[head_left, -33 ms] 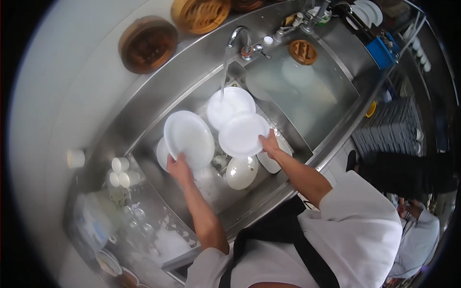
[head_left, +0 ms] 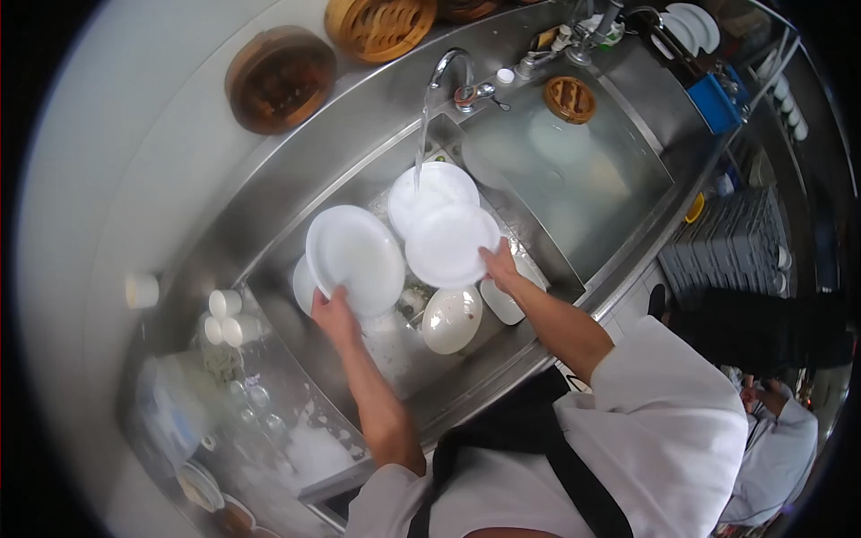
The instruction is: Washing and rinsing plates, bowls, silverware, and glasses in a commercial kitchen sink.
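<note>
My left hand is closed on the lower rim of a white plate, tilted over the sink basin. Another white dish shows partly behind it. With my right hand I grip the right edge of a second white plate. That plate overlaps a larger white plate under the stream from the running faucet. Below lies a white oval bowl with brown specks. A white dish sits partly hidden under my right wrist.
To the right, a basin of cloudy water has a bamboo steamer piece at its far side. More bamboo steamers stand on the back ledge. White cups and glasses crowd the left. Gray crates and another person are at right.
The plate in my right hand has shifted slightly left and up, covering a little more of the plate under the water. My left hand keeps its grip. The whole view has shifted slightly.
</note>
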Tool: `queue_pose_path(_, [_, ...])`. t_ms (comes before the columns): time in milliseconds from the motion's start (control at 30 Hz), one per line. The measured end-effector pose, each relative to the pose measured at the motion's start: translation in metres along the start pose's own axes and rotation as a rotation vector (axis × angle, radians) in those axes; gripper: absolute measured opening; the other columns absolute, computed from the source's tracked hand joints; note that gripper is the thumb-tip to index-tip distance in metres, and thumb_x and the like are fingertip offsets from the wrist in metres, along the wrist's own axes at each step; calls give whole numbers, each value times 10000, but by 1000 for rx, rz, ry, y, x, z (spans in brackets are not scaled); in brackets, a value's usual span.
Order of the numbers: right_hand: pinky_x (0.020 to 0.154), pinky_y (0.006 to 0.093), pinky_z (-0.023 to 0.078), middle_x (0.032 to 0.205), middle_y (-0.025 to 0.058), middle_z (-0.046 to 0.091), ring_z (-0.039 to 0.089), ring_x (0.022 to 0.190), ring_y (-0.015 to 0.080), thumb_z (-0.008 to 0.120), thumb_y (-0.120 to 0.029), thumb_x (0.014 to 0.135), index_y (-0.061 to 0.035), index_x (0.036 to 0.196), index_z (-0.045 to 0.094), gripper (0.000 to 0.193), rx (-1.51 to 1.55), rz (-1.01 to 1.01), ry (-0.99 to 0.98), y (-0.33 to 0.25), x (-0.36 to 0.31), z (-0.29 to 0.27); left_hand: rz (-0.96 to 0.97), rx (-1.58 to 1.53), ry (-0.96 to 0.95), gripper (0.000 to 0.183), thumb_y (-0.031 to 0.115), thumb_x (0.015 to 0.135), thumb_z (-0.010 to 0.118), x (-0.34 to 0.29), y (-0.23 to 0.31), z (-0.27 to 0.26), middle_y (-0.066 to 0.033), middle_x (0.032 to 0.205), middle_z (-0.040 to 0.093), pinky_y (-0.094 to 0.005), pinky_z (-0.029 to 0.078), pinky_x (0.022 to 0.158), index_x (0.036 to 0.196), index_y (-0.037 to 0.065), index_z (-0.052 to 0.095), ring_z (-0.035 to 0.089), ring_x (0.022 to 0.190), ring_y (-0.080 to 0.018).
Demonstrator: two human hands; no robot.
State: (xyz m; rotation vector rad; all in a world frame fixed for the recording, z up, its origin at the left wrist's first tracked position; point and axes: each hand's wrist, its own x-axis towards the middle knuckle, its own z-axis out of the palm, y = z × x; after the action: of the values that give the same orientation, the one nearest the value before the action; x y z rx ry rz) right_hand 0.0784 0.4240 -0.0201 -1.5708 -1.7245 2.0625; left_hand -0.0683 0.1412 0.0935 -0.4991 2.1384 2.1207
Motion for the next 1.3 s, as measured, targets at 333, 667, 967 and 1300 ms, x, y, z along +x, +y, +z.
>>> queue_pose_path(333, [1027, 398, 432, 1280, 318, 549, 526, 1236, 418, 671, -299, 901, 54, 1279, 532, 536, -667, -706, -9, -130, 0, 45, -493, -338, -120, 635, 152, 762, 838, 36, -113, 73, -199, 1173, 646, -373, 553, 864, 1247, -139, 549, 653, 1001, -280])
queue_pose_path(667, [960, 443, 462, 1169, 268, 634, 612, 1097, 422, 659, -308, 897, 44, 1236, 523, 507, -539, -611, 60, -155, 72, 21, -418, -379, -262, 717, 252, 828, 796, 28, -80, 145, -205, 1286, 585, -417, 538, 904, 1356, -104, 466, 619, 1091, -295])
queue_pose_path(967, [952, 405, 498, 1294, 208, 550, 572, 1150, 289, 634, -84, 915, 10, 1398, 321, 583, 44, -99, -19, 14, -33, -33, -257, -366, -101, 452, 209, 941, 668, 39, -39, 65, -150, 1187, 633, -352, 533, 846, 1284, -59, 543, 639, 1007, -236])
queue_pose_path(1300, [1125, 431, 324, 1391, 229, 481, 449, 1310, 363, 656, -291, 910, -59, 1385, 453, 566, -305, -300, 206, -41, 60, 17, -139, -289, -80, 331, 151, 951, 642, 26, -40, 88, -131, 1098, 677, -341, 535, 811, 1209, -51, 601, 657, 933, -208])
